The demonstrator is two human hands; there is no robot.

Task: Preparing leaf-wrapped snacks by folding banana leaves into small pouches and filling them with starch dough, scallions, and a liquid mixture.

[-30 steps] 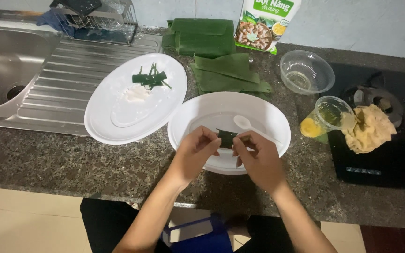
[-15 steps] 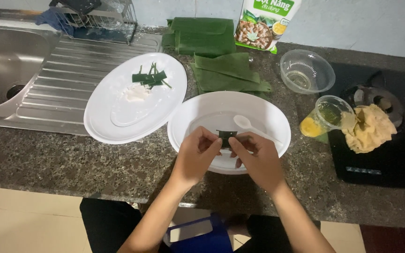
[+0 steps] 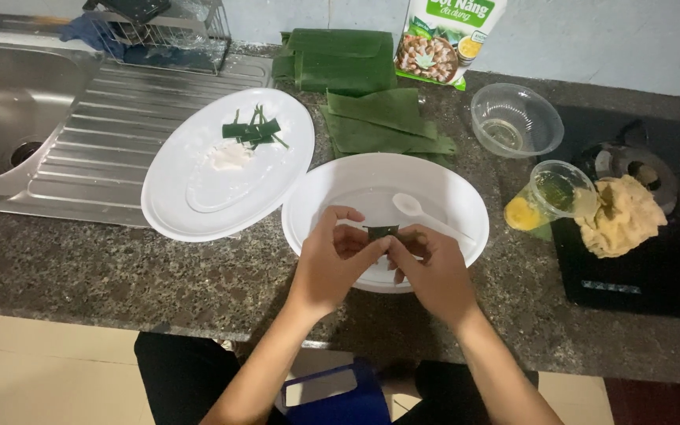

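Leaf piece [image 3: 382, 231] could be torn or dropped into bowl [image 3: 316, 206] if pinched unevenly or pulled apart too hard; spoon [image 3: 423, 212] lying just behind could be knocked. Piece is held between both hands over bowl's near side, at fingertips. Left hand [image 3: 332, 264] is closed, thumb and fingers pinched on piece's left end; right hand [image 3: 433, 270] is likewise pinched on right end

Bare forearms, no sleeves; hands [image 3: 383, 264] ringless; dark trousers.
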